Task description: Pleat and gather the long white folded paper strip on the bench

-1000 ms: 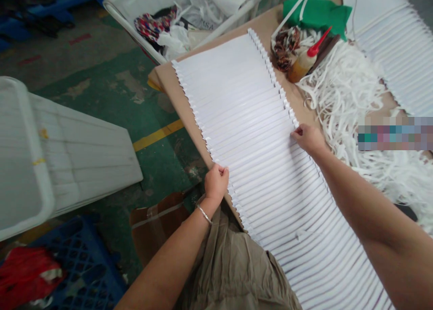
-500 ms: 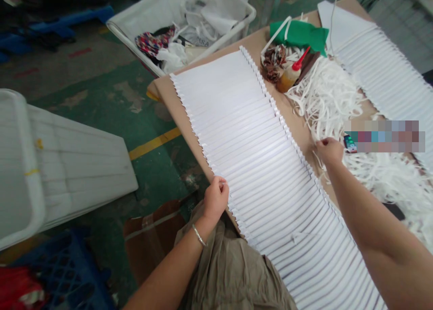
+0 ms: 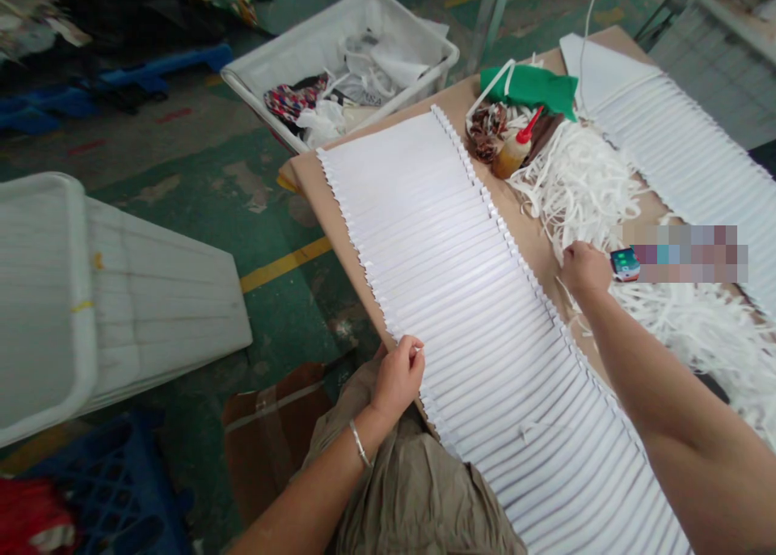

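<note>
A long fan of overlapping white paper sheets (image 3: 461, 272) lies along the brown cardboard table top (image 3: 309, 175). My left hand (image 3: 398, 376) pinches the left edge of one sheet, fingers closed on it. My right hand (image 3: 583, 268) is closed at the edge of a heap of white paper strips (image 3: 606, 191), just right of the fan; it seems to pinch strips. A glue bottle with a red nozzle (image 3: 512, 151) stands beyond the heap, next to a green cloth (image 3: 533, 90).
A second fan of white sheets (image 3: 685, 159) lies at the far right. A white bin with bags (image 3: 345, 70) stands behind the table. Another white bin (image 3: 42, 296) with stacked sheets is at left, over a blue crate (image 3: 109, 490). A small teal object (image 3: 624, 262) lies by my right hand.
My right hand left the right edge of the fan and moved right to the heap of strips. My left hand slid slightly down the left edge.
</note>
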Demonstrator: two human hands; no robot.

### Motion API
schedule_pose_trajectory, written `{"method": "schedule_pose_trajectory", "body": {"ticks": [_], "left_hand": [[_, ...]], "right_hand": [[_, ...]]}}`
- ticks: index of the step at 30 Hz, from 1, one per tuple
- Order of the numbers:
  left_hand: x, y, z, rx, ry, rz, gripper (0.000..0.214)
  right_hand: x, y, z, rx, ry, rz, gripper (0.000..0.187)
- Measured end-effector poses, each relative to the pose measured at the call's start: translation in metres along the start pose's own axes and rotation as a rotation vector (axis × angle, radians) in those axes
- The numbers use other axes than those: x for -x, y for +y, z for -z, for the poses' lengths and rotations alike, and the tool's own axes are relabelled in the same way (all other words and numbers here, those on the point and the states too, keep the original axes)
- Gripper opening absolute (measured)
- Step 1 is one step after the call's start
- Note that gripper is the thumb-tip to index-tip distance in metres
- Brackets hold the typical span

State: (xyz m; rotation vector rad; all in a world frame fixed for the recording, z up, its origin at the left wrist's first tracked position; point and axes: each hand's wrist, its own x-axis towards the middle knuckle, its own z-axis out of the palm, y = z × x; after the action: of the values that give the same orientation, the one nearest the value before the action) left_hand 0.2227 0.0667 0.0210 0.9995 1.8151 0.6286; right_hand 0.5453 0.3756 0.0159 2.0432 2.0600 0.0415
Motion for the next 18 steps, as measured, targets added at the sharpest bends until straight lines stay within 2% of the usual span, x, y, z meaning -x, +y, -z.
{"method": "schedule_pose_trajectory", "body": {"ticks": [2,5,8,10,12,13,15,18], "left_hand": [[-0.002,0.007,-0.001,0.022,-0.007,-0.018,0.014],[-0.004,0.032,-0.014,0.131,-0.085,-0.134,0.018],[0.000,0.068,-0.038,0.410,-0.279,-0.230,0.029],[0.005,0.087,-0.053,0.582,-0.432,-0.191,0.028],[0.008,0.094,-0.058,0.661,-0.516,-0.095,0.019],[0.008,0.091,-0.056,0.668,-0.516,-0.048,0.016],[0.006,0.074,-0.042,0.645,-0.439,0.018,0.017],[-0.004,0.036,-0.007,0.551,-0.258,0.068,0.017]], "right_hand": [[0.024,0.005,0.011,0.044,-0.031,0.080,0.041],[0.088,0.002,0.034,0.030,-0.142,0.256,0.035],[0.159,-0.018,0.065,-0.296,-0.398,0.427,0.026],[0.189,-0.029,0.083,-0.545,-0.565,0.510,0.028],[0.195,-0.029,0.094,-0.682,-0.629,0.512,0.033],[0.189,-0.025,0.095,-0.708,-0.620,0.479,0.036],[0.165,-0.009,0.090,-0.723,-0.555,0.383,0.041],[0.119,0.013,0.066,-0.758,-0.489,0.227,0.048]]}}
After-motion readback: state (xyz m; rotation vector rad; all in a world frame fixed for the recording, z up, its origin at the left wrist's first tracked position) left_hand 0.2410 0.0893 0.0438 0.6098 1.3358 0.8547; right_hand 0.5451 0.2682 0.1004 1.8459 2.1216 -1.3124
